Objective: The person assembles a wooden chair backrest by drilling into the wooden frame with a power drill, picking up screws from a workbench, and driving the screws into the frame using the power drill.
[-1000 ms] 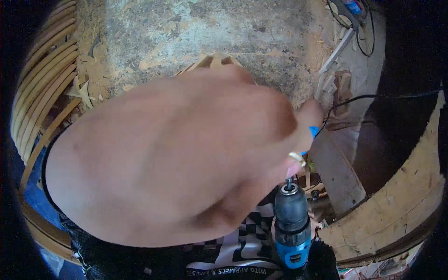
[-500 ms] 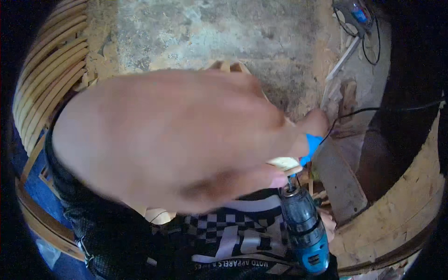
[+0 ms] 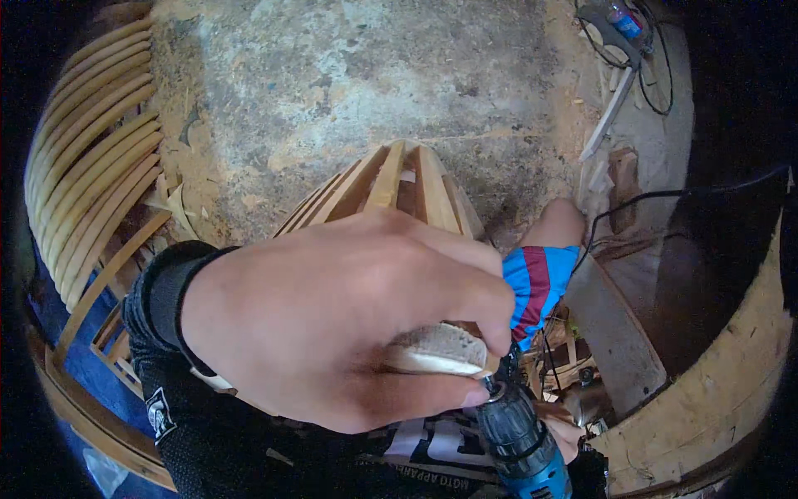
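Observation:
My left hand [image 3: 357, 308] reaches across the middle, closed, its thumb and fingers pinching a short wooden piece [image 3: 440, 348] with a pale edge and rough grey face. A black and teal power drill [image 3: 519, 437] points up at this piece from below right. Its bit end is right by the thumb tip and the wood's end; whether it has gone in I cannot tell. My right hand [image 3: 564, 437] is mostly hidden behind the drill, gripping it. Just beyond my left hand rises a rounded frame of wooden slats [image 3: 386, 179], partly covered by the hand.
Curved wooden strips [image 3: 100, 158] are stacked at the left. A bare knee [image 3: 559, 223] with blue and maroon cloth is to the right, near a grey board [image 3: 615, 333] and a black cable [image 3: 657, 195]. A curved wooden panel [image 3: 706, 399] borders the lower right.
My left hand has dropped lower, showing more of the slatted frame and the wooden piece. The drill has shifted slightly left and down along with it.

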Demonstrator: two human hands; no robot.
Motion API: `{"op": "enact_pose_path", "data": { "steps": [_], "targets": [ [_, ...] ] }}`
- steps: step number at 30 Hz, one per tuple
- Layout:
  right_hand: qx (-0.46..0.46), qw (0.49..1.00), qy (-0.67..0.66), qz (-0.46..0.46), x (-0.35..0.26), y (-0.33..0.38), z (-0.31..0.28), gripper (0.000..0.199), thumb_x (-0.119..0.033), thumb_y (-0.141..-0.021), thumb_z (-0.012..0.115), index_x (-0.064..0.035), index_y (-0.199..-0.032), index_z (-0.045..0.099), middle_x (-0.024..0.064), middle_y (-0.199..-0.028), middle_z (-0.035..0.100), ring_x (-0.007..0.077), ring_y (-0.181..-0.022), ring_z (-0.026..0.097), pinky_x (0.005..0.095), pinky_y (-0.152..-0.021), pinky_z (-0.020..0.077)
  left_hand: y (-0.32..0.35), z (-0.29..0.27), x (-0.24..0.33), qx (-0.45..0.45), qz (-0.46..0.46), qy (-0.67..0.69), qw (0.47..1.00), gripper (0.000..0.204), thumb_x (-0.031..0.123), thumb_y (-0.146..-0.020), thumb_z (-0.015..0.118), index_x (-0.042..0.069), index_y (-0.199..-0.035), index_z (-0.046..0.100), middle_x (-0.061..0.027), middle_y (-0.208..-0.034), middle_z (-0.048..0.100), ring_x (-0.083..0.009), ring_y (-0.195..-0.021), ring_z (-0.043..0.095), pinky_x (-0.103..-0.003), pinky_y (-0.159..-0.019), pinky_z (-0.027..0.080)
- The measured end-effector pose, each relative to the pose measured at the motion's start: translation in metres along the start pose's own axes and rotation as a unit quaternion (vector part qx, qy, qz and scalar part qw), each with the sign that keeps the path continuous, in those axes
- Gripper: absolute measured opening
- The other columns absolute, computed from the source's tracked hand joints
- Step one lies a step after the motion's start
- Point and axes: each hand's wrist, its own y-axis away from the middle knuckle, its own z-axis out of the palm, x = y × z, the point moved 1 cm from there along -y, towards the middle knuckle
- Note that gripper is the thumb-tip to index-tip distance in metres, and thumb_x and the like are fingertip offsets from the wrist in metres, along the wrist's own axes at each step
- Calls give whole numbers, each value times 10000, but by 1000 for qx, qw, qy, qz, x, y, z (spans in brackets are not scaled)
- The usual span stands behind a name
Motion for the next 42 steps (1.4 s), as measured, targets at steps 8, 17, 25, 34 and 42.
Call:
{"op": "enact_pose_path", "data": {
  "steps": [8,17,25,34,42],
  "targets": [
    [31,999,-42,-1,2,-6,6,229,7,-669,617,125,-862,584,210,-803,624,324,-737,641,404,-697,526,-4,-1,7,11,27,-45,999,223,40,-710,706,3,-909,613,-117,-971,621,-264,-975,597,-450,-939,381],
    [64,989,-130,29,14,-6,22,187,12,-643,620,111,-802,614,198,-757,629,309,-694,638,379,-675,522,-5,1,8,44,24,-37,998,222,81,-738,691,-3,-933,630,-135,-968,631,-271,-960,612,-461,-956,369],
    [84,981,-169,-53,22,-2,24,274,-42,-606,597,104,-836,611,199,-746,619,333,-697,635,419,-656,528,-1,2,7,72,24,-39,996,219,81,-746,670,-20,-937,636,-151,-951,633,-265,-948,617,-459,-976,362],
    [112,985,-120,56,-11,-26,28,319,-115,-497,581,105,-724,624,166,-596,588,283,-528,607,383,-533,525,-7,2,15,42,-18,-79,996,217,99,-747,678,-3,-936,643,-148,-934,643,-255,-946,621,-440,-946,406],
    [219,973,-46,-62,-7,-29,33,329,-127,-495,611,105,-727,637,138,-559,579,243,-494,596,336,-514,520,-7,1,8,9,3,-36,999,238,87,-740,690,-22,-945,639,-151,-947,637,-290,-939,615,-428,-894,440]
  ]
}}
